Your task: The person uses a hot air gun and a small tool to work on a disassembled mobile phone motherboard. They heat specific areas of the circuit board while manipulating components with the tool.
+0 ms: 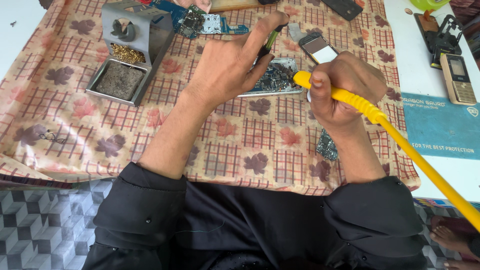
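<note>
Left hand (227, 65) arches over the phone board (274, 77), grip pinching tweezers (267, 44). Right hand (340, 82), just right, fisted around the yellow iron (350, 97); open worktop (250, 145) lies near.

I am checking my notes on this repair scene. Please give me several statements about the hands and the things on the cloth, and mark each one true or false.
1. The right hand holds a yellow soldering iron. True.
2. The left hand holds a hammer. False: it holds a thin green and black tool.
3. The opened phone lies between the two hands. True.
4. The metal iron stand is to the right of the hands. False: it stands to their left.
5. The checked cloth has a leaf pattern. True.
</note>
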